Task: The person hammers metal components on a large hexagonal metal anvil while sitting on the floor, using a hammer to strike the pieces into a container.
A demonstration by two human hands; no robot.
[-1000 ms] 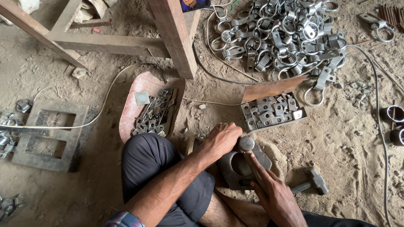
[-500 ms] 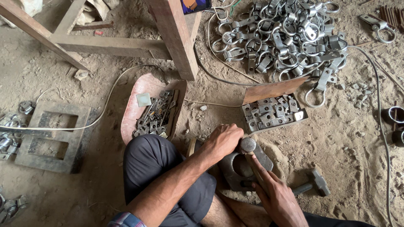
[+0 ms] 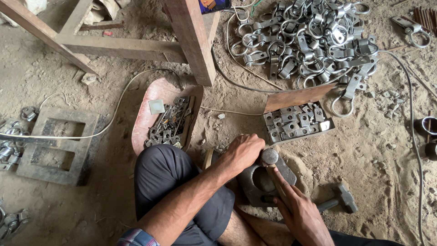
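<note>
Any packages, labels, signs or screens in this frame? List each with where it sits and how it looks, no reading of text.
Cardboard box: on the sandy floor just beyond the hands, shallow, brown, flap raised, filled with small grey metal plates.
Printed item: top edge behind the wooden post, only a blue and orange corner shows; too cropped to tell whether it is a package or a screen.
No signs or labels visible.

Dirt-floor metal workshop: heaped steel clamps (image 3: 309, 41), hammer (image 3: 339, 200).
</note>
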